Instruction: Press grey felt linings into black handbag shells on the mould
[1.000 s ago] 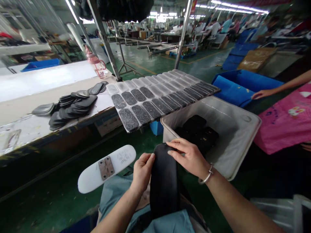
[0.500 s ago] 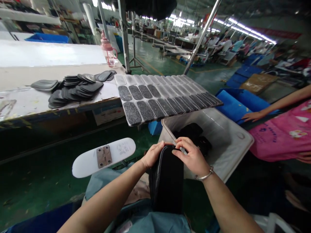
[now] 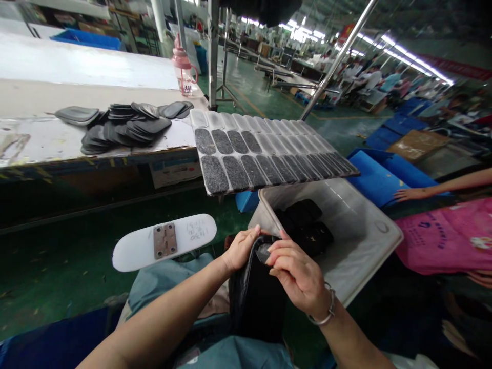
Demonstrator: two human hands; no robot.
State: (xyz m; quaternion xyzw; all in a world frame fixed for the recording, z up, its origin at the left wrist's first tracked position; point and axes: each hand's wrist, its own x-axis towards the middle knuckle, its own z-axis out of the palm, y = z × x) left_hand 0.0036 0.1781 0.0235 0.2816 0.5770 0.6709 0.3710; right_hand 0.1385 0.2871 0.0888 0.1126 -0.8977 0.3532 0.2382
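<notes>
A stack of black oval pieces (image 3: 257, 297) stands on my lap, reaching up to my hands. My left hand (image 3: 241, 248) grips the top of the stack from the left. My right hand (image 3: 298, 274) pinches the topmost piece (image 3: 263, 251) at its upper end and tilts it back, so a greyish face shows. Just beyond my hands stands a grey plastic bin (image 3: 357, 241) with more black pieces (image 3: 305, 223) in it.
A tray of grey and black oval pads (image 3: 265, 154) juts from the worktable (image 3: 49, 141), which carries a pile of black pieces (image 3: 123, 128) and a pink bottle (image 3: 183, 66). A white board with a hinge (image 3: 165, 242) sits left. Another person's hand (image 3: 413, 193) rests on blue bins (image 3: 380, 174).
My right hand has gone from lying flat on the stack's top to pinching and lifting the topmost piece. The view has shifted left and down.
</notes>
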